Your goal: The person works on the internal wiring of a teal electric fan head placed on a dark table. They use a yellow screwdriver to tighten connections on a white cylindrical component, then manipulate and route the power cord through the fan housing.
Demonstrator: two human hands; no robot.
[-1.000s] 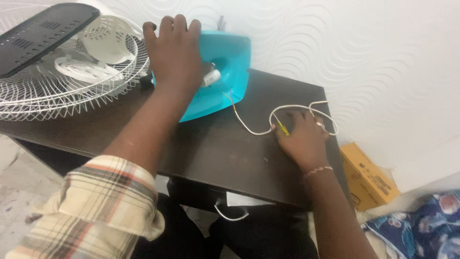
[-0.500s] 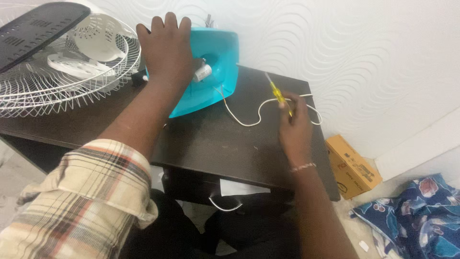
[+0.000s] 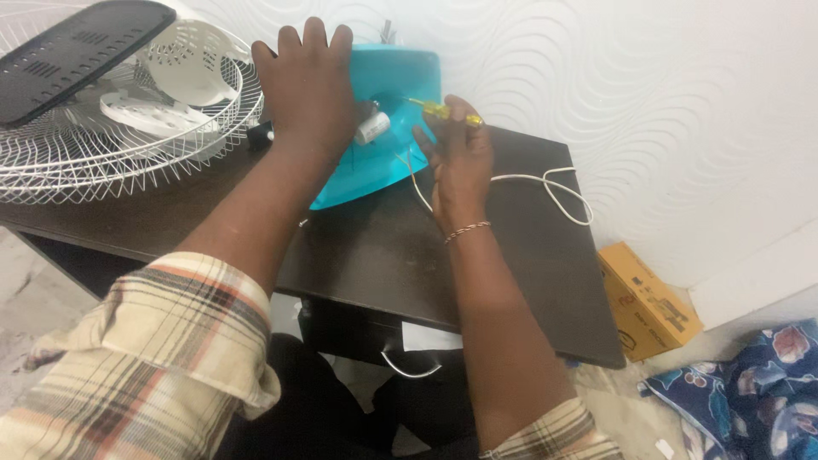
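A turquoise fan base (image 3: pixel 409 81) lies on a dark wooden table (image 3: pixel 511 264). My left hand (image 3: pixel 308 85) rests flat on top of it, fingers spread. My right hand (image 3: pixel 456 153) holds a yellow-handled screwdriver (image 3: pixel 439 109) with its tip pointing into the base's hollow. A small white cylindrical part (image 3: pixel 372 128) sits inside the base between my hands. A white cord (image 3: pixel 545 183) runs from the base and loops across the table at the right.
A white wire fan guard (image 3: pixel 102 145) with a dark panel (image 3: pixel 81 43) on it lies at the left. A yellow cardboard box (image 3: pixel 643 298) and patterned blue cloth (image 3: pixel 750 383) are on the floor at the right. A textured white wall stands behind.
My right hand has lifted the screwdriver off the table by the cord loop and carried it left to the fan base. My left hand has stayed on the base.
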